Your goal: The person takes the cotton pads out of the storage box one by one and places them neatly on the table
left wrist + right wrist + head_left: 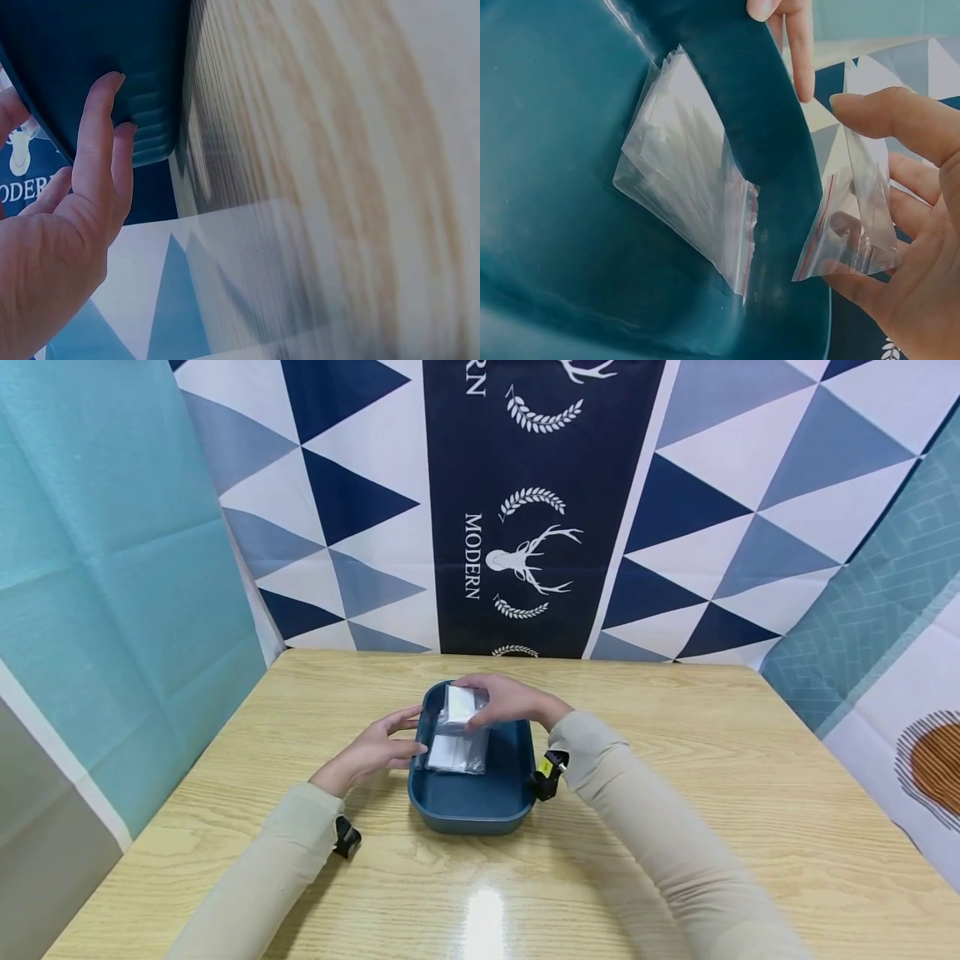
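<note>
A clear bag (460,703) was over the far end of a blue tray (476,797), pinched between thumb and fingers of the right grip (510,700). A second bag (448,752) lay inside. The left grip (371,747), fingers apart, touched the tray's left side. Beneath was a wooden counter (675,777).

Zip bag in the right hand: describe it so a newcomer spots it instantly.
On the wood-grain table stands a dark teal, round-cornered tub. Over its far end, the right hand holds a clear zip bag with a red line along its seal. A similar bag lies in the tub; this one is held.
</note>
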A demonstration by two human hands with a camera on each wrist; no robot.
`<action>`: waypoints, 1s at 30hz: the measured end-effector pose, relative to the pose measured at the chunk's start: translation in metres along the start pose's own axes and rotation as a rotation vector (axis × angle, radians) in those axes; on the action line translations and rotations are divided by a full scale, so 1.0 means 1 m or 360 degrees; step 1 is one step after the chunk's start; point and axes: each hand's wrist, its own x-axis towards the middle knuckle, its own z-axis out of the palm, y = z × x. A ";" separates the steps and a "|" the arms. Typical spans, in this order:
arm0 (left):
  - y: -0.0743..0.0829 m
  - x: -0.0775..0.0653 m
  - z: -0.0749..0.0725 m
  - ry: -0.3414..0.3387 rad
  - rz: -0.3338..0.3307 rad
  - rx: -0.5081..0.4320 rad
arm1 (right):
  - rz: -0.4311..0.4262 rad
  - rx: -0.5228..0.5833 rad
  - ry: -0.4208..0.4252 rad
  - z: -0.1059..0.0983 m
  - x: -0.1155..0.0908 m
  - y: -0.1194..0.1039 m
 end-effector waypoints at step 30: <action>-0.003 0.001 -0.001 0.0008 0.0021 -0.0008 | -0.0055 0.0027 0.0206 -0.035 -0.069 0.030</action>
